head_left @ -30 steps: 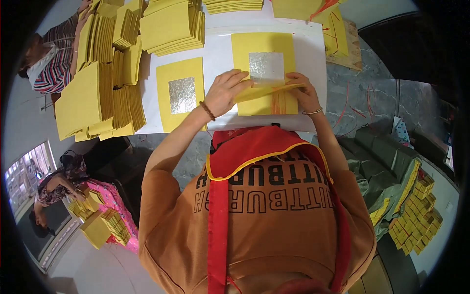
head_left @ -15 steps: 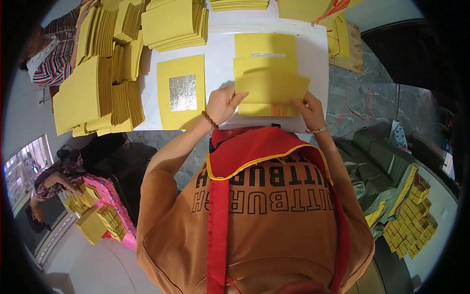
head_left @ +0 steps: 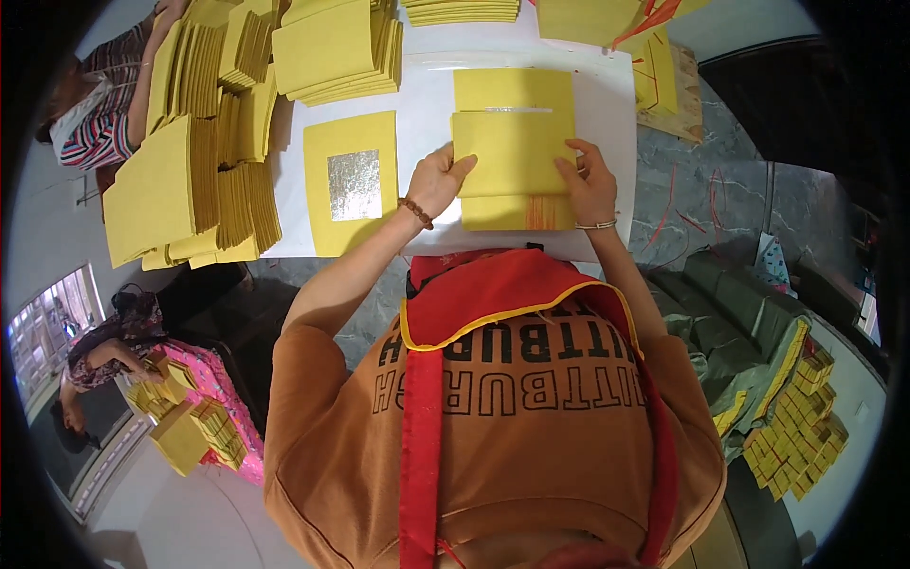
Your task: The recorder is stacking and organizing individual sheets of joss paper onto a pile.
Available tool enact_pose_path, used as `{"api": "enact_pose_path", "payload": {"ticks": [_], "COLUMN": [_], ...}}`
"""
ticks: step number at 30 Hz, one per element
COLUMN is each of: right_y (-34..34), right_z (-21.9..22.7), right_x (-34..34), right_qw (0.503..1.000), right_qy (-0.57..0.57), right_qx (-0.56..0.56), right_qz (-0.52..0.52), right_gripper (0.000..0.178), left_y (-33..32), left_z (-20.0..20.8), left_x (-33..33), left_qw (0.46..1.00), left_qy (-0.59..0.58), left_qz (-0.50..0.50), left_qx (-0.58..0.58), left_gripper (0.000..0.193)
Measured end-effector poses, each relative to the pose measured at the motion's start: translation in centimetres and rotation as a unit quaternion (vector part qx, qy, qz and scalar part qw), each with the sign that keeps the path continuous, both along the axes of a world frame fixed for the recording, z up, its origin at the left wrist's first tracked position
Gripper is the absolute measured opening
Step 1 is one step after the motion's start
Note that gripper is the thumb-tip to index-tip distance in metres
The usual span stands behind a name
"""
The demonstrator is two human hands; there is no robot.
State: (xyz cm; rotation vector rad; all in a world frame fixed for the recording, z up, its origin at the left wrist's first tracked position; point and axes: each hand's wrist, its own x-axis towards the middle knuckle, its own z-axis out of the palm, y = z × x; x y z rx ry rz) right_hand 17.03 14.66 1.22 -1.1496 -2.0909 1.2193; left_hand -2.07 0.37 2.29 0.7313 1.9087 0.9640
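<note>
A folded-looking yellow paper sheet [head_left: 512,152] lies on top of another yellow sheet [head_left: 512,87] that shows beyond it, with a thin strip of silver foil between. Below its near edge, more yellow paper has an orange-red streaked patch [head_left: 541,212]. My left hand [head_left: 436,185] grips the left edge of the top sheet, thumb on top. At its right edge my right hand [head_left: 590,182] pinches it between thumb and fingers. To the left of my left hand, a yellow sheet with a silver foil square [head_left: 354,186] lies flat on the white table [head_left: 417,104].
Tall stacks of yellow paper [head_left: 152,190] fill the table's left side, and another stack [head_left: 332,47] stands behind. A co-worker's striped sleeve [head_left: 95,137] is at the far left. Red ties [head_left: 654,19] lie over paper at the back right. Green covered bundles [head_left: 749,303] sit right.
The top yellow sheet was bowed and tilted up at its right side; now it lies flatter and squarer. My right hand has shifted up along its right edge, my left hand slightly.
</note>
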Motion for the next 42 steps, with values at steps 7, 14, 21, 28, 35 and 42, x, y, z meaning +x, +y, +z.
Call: {"api": "enact_pose_path", "payload": {"ticks": [7, 14, 21, 28, 35, 42], "right_y": [0.0, -0.5, -0.4, -2.8, -3.9, -1.3], "right_z": [-0.3, -0.2, -0.1, 2.3, 0.3, -0.8], "right_x": [-0.3, -0.5, -0.2, 0.2, 0.4, 0.7], "right_qw": [1.0, 1.0, 0.997, 0.887, 0.894, 0.962], "right_qy": [-0.009, 0.006, -0.011, -0.165, -0.258, -0.094], "right_qx": [-0.022, -0.025, -0.081, 0.387, 0.297, 0.122], "right_qz": [-0.005, -0.016, -0.015, 0.19, 0.214, 0.227], "right_gripper": [0.022, 0.018, 0.019, 0.047, 0.057, 0.051], "left_y": [-0.2, 2.4, 2.9, 2.9, 2.0, 2.8], "left_z": [0.4, 2.6, 0.0, -0.4, 0.3, 0.5], "left_x": [-0.1, 2.5, 4.4, 4.5, 2.8, 5.5], "left_qw": [0.998, 0.866, 0.834, 0.828, 0.851, 0.719], "left_qy": [0.017, 0.434, 0.48, 0.49, 0.388, 0.621], "left_qz": [0.067, -0.116, -0.235, -0.237, -0.276, -0.296], "left_qx": [0.008, 0.221, 0.138, 0.131, 0.224, 0.105], "left_gripper": [0.03, 0.038, 0.046, 0.046, 0.052, 0.053]}}
